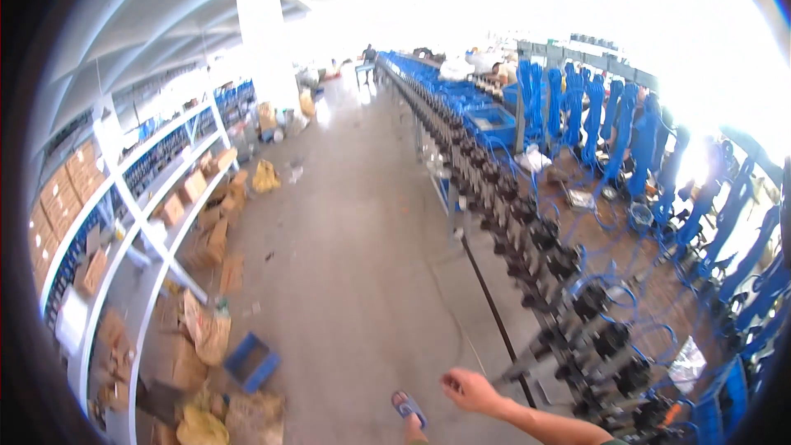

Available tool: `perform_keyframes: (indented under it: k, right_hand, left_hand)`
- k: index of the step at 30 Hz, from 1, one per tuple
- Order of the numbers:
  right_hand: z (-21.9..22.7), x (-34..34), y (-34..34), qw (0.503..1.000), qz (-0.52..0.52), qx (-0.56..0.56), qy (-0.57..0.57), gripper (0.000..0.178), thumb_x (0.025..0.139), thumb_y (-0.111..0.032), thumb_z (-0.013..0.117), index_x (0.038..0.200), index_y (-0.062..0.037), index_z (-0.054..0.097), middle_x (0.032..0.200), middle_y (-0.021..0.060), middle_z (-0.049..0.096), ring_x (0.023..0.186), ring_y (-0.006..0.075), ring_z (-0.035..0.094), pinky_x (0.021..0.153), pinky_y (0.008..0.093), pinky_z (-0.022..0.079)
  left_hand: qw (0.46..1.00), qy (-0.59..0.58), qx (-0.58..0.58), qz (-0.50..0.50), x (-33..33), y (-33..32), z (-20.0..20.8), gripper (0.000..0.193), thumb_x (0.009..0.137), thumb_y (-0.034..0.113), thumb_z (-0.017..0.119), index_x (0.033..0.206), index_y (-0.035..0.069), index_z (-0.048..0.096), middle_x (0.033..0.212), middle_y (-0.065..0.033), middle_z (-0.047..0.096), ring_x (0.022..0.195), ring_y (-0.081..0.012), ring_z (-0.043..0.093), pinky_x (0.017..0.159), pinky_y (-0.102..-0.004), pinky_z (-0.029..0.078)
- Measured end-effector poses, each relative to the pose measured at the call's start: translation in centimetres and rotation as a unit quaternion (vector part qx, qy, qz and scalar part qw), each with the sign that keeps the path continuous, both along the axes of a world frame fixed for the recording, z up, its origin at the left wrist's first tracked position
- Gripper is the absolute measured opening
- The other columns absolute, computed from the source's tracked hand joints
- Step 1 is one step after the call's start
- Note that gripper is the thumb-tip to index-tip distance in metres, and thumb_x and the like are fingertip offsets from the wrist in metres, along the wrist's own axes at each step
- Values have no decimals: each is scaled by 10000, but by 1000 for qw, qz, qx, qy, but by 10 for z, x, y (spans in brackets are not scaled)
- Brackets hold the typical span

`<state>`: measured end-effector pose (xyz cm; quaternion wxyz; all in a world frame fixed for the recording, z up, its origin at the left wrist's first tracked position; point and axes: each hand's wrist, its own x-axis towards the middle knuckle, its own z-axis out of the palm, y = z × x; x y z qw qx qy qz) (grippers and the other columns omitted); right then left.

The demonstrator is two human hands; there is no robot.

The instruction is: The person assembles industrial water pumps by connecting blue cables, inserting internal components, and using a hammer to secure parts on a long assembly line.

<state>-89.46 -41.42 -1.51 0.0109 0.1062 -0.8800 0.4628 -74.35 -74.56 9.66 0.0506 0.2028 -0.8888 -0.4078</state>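
My right hand [471, 390] hangs over the floor at the lower middle, its forearm entering from the lower right. The fingers are loosely curled, and I see nothing held in them. The hand is nearest to a long rack carrying a row of dark metal parts [589, 301], and is apart from it. Outside the picture, my left hand does not show. Below and left of the right hand, my sandalled foot [408, 406] is on the grey floor.
A grey aisle [346, 222] runs ahead. At the left stand white shelves [156, 239] with cardboard boxes; a blue crate [252, 361], sacks and cartons lie beside them. Bundles of blue strands [593, 119] hang on the right. A person [369, 54] is far ahead.
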Motion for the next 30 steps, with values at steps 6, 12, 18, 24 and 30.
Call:
perform_keyframes:
  k: [6, 12, 18, 24, 30]
  right_hand:
    - [-95, -146, -5, 996, -62, 5, -64, 291, 958, -263, 667, 1150, -45, 667, 991, 202, 724, 901, 364, 711, 776, 490, 561]
    - [-107, -249, 56, 960, -254, 40, -107, 313, 990, -307, 645, 1160, -49, 694, 965, 226, 719, 901, 416, 689, 770, 520, 537]
    - [-215, -340, 106, 870, -449, 75, -190, 417, 1027, -420, 572, 1133, -40, 709, 965, 201, 723, 891, 418, 678, 798, 548, 545]
    - [-402, -412, 134, 634, -559, -163, -508, 273, 980, -267, 626, 1011, -1, 678, 811, 163, 728, 689, 336, 701, 618, 482, 555]
    - [-344, -555, 137, 493, -623, -452, -406, 221, 945, -164, 630, 991, 49, 667, 810, 165, 746, 635, 270, 722, 517, 400, 548]
  left_hand:
    - [994, -9, -63, -89, -299, 4, 2, 305, 983, 307, 722, 1118, 37, 763, 1012, -170, 769, 930, -306, 733, 838, -393, 575]
    - [919, 109, 16, -378, -633, 86, 60, 333, 971, 299, 738, 1169, 30, 749, 1094, -209, 755, 954, -338, 736, 846, -398, 587]
    - [868, 134, 104, -468, -871, 218, 83, 199, 910, 144, 750, 1044, -2, 765, 914, -93, 772, 823, -173, 724, 782, -308, 560]
    - [757, 123, 145, -625, -1119, 356, 118, 212, 930, 137, 740, 1059, -30, 758, 906, -79, 767, 845, -130, 704, 789, -300, 556]
    - [682, 64, 243, -687, -1364, 513, 186, 237, 1004, 186, 661, 1001, -40, 735, 838, -72, 720, 787, -126, 671, 744, -273, 539]
